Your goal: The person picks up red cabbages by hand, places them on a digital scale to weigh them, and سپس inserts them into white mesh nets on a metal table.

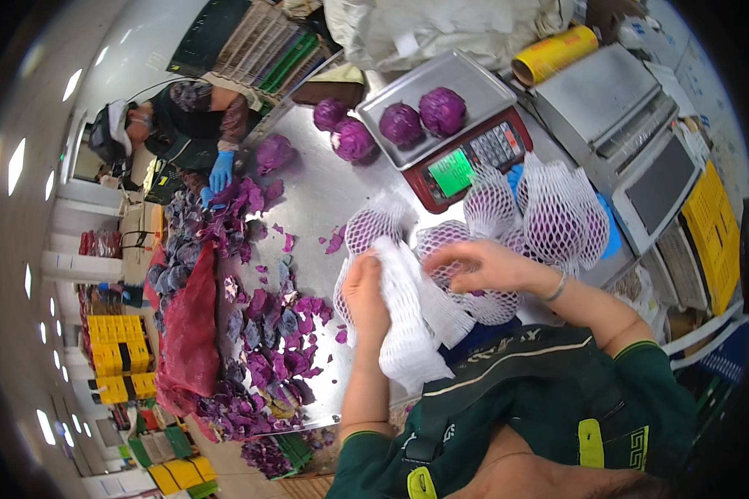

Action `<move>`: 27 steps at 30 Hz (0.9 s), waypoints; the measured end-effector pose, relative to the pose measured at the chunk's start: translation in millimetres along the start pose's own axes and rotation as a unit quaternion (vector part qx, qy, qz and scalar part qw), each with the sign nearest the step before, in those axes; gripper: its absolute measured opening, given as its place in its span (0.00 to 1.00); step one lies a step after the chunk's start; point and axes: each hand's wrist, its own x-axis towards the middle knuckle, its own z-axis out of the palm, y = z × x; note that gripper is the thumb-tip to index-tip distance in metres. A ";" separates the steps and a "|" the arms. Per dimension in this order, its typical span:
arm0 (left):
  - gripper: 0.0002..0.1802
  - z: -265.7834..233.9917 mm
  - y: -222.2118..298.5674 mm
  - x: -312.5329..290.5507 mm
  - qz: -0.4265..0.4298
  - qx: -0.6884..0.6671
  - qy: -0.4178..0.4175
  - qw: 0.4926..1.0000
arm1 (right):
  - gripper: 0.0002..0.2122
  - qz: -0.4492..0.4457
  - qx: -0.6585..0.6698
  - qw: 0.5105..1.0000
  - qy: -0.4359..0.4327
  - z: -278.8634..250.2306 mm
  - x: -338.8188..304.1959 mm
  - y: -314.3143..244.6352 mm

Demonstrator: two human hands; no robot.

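My left hand (366, 293) is closed on a bunch of white foam net sleeves (406, 320), which hang down toward my apron. Just to the right, my right hand (493, 268) has its fingers and thumb apart, close over a red cabbage in a foam net (441, 239). More netted red cabbages (555, 218) are grouped beyond my right wrist, and another netted cabbage (373, 229) sits beyond my left hand. Two bare red cabbages (443, 111) rest on the steel tray of a red scale (419, 193) with a lit green display.
Bare cabbages (354, 140) lie left of the scale. Loose purple leaves (266, 333) litter the steel table (320, 208) beside a red mesh sack (190, 333). A co-worker's blue-gloved hand (221, 170) touches leaves at far left. A yellow roll (555, 55) and grey machine (599, 96) stand far right.
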 end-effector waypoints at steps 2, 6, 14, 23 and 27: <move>0.09 -6.1 -53.8 -12.2 0.109 0.315 -0.099 0.938 | 0.28 -0.065 -0.016 0.997 0.039 15.6 14.9 36.3; 0.10 12.7 -55.7 1.1 0.240 0.432 0.006 0.869 | 0.19 -0.003 -0.224 0.973 0.057 11.1 19.8 20.9; 0.25 -19.3 -90.1 16.2 -0.273 -0.296 -0.282 0.871 | 0.19 -0.008 0.654 0.756 0.037 -31.9 26.5 10.4; 0.13 -5.6 -28.8 105.0 0.013 0.295 -0.335 0.895 | 0.16 0.029 -0.236 0.948 0.213 -176.9 30.1 28.5; 0.12 24.4 -59.5 271.6 0.031 0.305 -0.023 0.951 | 0.26 0.099 -0.270 0.865 0.411 -249.0 134.4 21.5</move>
